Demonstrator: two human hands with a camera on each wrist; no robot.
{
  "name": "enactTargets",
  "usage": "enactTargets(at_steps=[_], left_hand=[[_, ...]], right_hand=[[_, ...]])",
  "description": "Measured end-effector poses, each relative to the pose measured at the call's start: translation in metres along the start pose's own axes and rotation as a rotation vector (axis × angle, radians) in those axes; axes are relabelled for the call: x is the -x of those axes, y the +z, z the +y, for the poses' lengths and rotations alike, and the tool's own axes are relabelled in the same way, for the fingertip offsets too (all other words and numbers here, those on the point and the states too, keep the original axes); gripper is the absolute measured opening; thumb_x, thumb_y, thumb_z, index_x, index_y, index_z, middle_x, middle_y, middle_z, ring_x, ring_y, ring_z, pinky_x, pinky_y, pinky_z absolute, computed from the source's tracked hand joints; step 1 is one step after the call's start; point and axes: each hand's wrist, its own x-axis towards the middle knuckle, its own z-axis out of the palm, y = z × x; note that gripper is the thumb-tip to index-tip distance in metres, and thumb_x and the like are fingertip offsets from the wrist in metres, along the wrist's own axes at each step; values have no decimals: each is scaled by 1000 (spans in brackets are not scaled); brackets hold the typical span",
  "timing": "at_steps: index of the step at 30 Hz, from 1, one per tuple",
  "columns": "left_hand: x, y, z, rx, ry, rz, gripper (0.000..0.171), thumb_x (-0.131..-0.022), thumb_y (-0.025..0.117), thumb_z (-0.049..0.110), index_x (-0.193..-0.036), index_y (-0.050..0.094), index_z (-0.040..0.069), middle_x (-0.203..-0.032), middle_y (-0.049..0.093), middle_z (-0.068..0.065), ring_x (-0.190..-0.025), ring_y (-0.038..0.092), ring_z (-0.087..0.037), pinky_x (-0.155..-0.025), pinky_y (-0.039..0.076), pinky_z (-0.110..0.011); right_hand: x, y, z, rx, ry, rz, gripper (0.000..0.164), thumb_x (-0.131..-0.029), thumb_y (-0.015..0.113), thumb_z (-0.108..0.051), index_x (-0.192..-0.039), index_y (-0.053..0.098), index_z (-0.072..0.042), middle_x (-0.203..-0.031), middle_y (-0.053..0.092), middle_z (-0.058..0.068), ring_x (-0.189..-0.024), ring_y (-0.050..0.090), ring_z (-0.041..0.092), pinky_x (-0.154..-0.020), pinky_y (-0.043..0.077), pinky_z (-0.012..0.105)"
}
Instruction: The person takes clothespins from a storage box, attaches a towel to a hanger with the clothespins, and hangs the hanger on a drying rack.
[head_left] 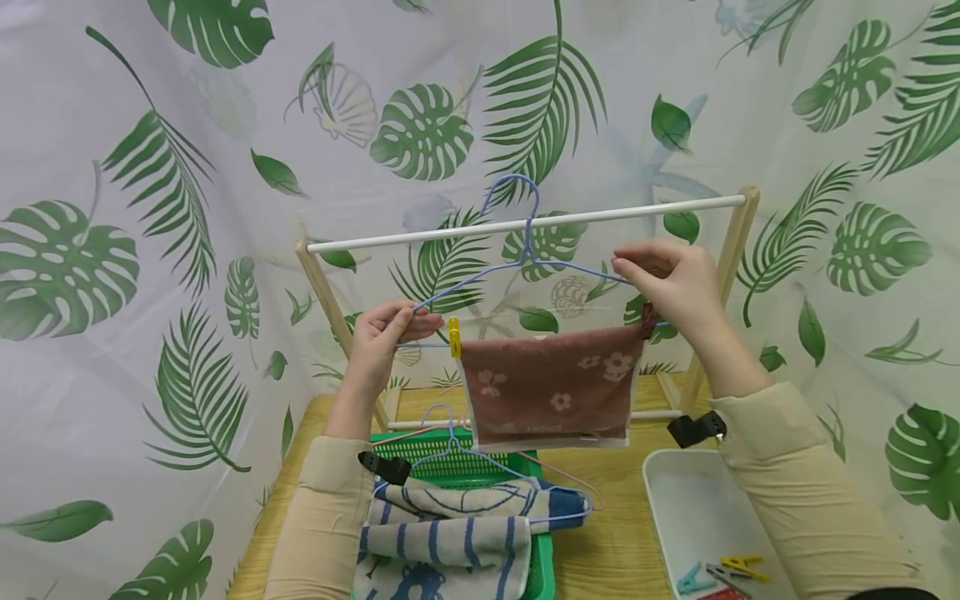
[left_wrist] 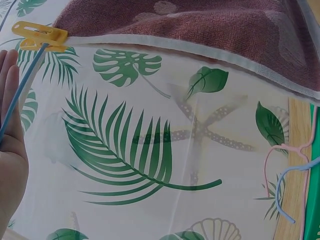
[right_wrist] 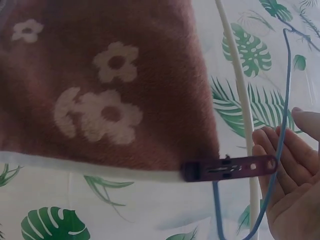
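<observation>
A wood-grain table (head_left: 600,558) carries a rack (head_left: 600,216), green basket (head_left: 544,567) and white tray (head_left: 693,500).

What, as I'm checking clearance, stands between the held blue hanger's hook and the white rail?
Nothing visible: in the head view, the hook overlaps the white rail, no object between. Whether they touch is unclear.

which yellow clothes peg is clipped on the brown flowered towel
The yellow plastic peg beside the left hand, holding the brown flowered towel to the slim blue hanger; the loose yellow peg lies in the white rectangular tray.
</observation>
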Motion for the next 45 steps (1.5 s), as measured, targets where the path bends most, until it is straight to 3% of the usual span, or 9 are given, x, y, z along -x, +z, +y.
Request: enactTargets(at_steps=[7,11,21,32,40,45], left_hand=[[1,2,2,-9,-4,3,27,-112,56,14,-104,80,22,-98,84,7,-94,81,-7,-87,66,-24],[2,3,2,-5,-5,-1,28,-112,55,13,-104,80,22,-98,84,6,-94,81,-8,-87,66,-24],[-1,5,0,-26,-24,22,27,-112,55,12,-102,79,20,-96,84,6,-93,81,-8,-89,66,-26],[-11,3,-4,-64,-54,35,38,-111,50,0,-103,79,23,-97,84,8,-92,81,-6,-85,66,-23],[-20,1,0,-148,-143,53,34,-110,57,5,-100,80,27,-93,83,11,-90,80,-5,-88,66,-26],[-26,1,2,-173,-152,53,28,-109,59,5,-101,81,20,-92,82,11,-90,79,-5,-88,66,-26]], right_hand=[[5,-5,14,58,34,-53,29,-103,74,-28,-116,81,-3,-89,69,-34,-79,64,-12,-70,51,9],[8,-8,21,39,28,-95,30,-104,72,-28,-112,81,-1,-82,67,-38,-68,63,-6,-61,51,13],[14,-14,38,-6,1,-177,20,-104,71,-12,-109,80,5,-76,70,-32,-58,66,4,-56,56,18],[15,-11,37,-23,-9,-85,19,-103,71,-11,-106,80,6,-79,70,-34,-59,65,1,-54,54,15],[15,-12,36,-35,-27,-20,17,-103,72,-8,-104,80,7,-79,69,-36,-61,64,-5,-55,51,12],[14,-14,32,-58,-61,20,15,-101,72,-4,-104,79,9,-79,70,-37,-63,65,-10,-56,51,9]])
